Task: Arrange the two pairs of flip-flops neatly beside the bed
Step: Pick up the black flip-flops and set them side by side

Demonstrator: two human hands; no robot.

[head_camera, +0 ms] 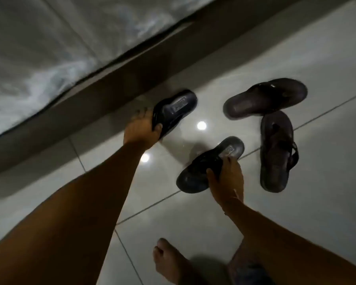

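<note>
Beside the bed [115, 83], on the tiled floor [296, 202], two brown flip-flops [265, 99] are lying skewed, touching. One black flip-flop [175, 109] is being clamped by the left hand [140, 130], another [206, 167] by the right hand [227, 177]; pairs could be mixed, or a pinched edge dropped.

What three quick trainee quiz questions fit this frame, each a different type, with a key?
1. True or false: the left hand grips the glossy black rubber flip-flop nearest the bed frame.
2. How many flip-flops does no hand touch?
3. The right hand holds: A) the dull black flip-flop; B) a dark brown flip-flop.

Key: 1 true; 2 two, both dark brown, including the one farther right; 3 A.
</note>
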